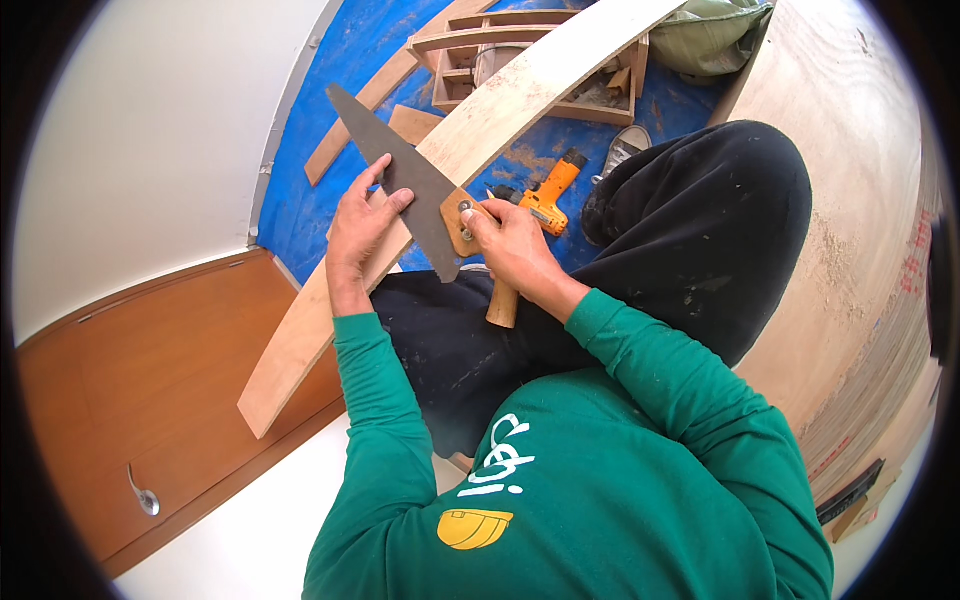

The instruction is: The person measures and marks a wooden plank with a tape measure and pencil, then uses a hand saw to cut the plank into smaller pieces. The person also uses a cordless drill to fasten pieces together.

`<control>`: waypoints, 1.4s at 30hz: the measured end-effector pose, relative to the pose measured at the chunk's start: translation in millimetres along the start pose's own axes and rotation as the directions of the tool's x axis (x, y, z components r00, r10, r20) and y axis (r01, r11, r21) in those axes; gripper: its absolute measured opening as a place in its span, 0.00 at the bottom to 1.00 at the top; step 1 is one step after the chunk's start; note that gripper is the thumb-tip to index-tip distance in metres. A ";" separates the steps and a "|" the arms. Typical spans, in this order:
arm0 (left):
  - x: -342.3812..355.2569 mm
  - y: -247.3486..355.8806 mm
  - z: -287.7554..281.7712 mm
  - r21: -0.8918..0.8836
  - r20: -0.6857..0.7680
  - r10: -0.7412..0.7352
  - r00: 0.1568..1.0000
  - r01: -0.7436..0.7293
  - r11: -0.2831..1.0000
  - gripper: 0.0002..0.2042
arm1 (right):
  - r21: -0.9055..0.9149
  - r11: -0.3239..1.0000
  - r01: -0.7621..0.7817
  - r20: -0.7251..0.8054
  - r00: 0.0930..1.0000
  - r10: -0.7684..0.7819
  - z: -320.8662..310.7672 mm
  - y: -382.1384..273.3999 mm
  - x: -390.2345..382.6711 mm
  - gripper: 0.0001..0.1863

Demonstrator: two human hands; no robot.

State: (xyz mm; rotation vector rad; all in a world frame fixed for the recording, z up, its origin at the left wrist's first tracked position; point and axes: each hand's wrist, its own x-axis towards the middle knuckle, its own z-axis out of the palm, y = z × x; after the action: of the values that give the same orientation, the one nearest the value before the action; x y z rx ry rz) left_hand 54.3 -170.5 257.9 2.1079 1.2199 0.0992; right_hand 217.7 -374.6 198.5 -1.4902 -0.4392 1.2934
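A hand saw with a dark blade and wooden handle lies diagonally across a long, pale, slightly curved plank over my dark-trousered lap. My left hand grips at the blade and plank, thumb and forefinger touching the blade; its other fingers are partly hidden. My right hand is wrapped round the saw's handle, thumb near the metal fittings where handle meets blade. Just beyond that hand, an orange cordless drill lies on the blue tarp.
A wooden frame, loose boards and a green sack lie ahead. A plywood stack borders my right. At left are a white wall and an orange-brown door-like panel with a metal handle. My shoe rests beside the drill.
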 end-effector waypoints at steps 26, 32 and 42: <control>3.1 -1.0 1.0 -0.072 0.012 -0.010 1.000 0.011 0.997 0.39 | 0.024 1.000 0.008 -0.007 1.000 -0.008 1.6 -0.7 1.4 0.25; 2.4 4.7 1.2 -0.124 0.019 -0.062 0.998 0.064 0.990 0.39 | 0.029 1.000 0.010 -0.014 1.000 -0.009 1.6 -3.2 -0.3 0.25; 3.5 3.4 0.6 -0.196 0.055 -0.081 0.995 0.090 0.976 0.39 | 0.061 0.998 0.021 -0.011 1.000 -0.021 4.8 -4.0 -1.8 0.23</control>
State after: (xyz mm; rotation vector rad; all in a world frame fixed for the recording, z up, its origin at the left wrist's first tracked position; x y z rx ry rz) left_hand 59.0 -169.2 258.5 1.8735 1.2193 0.1265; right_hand 214.3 -372.4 203.6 -1.4374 -0.4040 1.2711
